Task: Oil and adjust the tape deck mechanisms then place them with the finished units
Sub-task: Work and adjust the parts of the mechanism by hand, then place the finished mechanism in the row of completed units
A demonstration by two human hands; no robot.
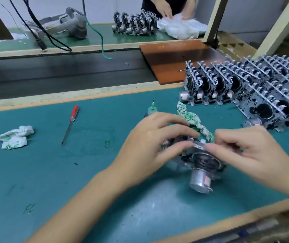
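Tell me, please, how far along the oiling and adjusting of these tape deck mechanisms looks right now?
Done: rows of finished units stand at the mat's right. In hand: the left hand and right hand both hold one mechanism; the oil bottle and screwdriver lie untouched. Left: adding this one to the rows.

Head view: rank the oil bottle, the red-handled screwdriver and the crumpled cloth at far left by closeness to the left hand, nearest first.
1. Oil bottle: just beyond the left hand, partly hidden behind its fingers.
2. Red-handled screwdriver: lying on the mat to the hand's left.
3. Crumpled cloth: farther left, near the mat's edge.
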